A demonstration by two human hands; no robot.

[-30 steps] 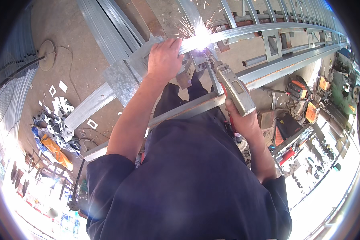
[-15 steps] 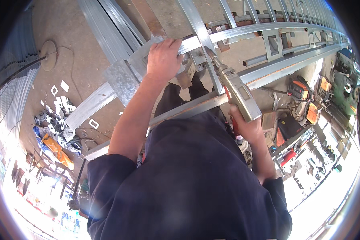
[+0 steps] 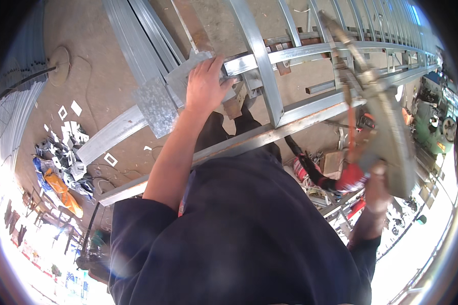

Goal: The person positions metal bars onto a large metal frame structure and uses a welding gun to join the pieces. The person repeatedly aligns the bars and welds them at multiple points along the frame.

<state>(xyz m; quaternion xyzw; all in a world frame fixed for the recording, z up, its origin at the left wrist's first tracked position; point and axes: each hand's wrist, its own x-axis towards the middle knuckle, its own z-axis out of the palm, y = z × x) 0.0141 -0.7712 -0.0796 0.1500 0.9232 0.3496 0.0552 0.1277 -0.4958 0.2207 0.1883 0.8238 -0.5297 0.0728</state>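
Observation:
My left hand point(image 3: 202, 90) lies on a thin galvanized metal plate point(image 3: 177, 77), its fingers stretched over it and its thumb out beside the end of a shiny square tube point(image 3: 239, 64). This tube runs right as part of a ladder-like metal frame point(image 3: 262, 56). Off to the right, my right hand point(image 3: 377, 195) is closed round the grip of a grey handheld welding gun point(image 3: 389, 129). The gun has a long nozzle pointing up and away over the frame; motion smears it. Another spotted galvanized plate point(image 3: 158, 107) sits left of my left wrist.
A long steel rail point(image 3: 239, 143) crosses in front of my body. Long metal profiles point(image 3: 137, 38) lie at the far left. Small metal offcuts point(image 3: 66, 152) are heaped on the floor, near an orange bag point(image 3: 63, 190). A red and black cable point(image 3: 310, 170) hangs at the right.
The welding gun has moved right and up, away from the tube joint, in my right hand. My left hand stays at the plate, its thumb now further out.

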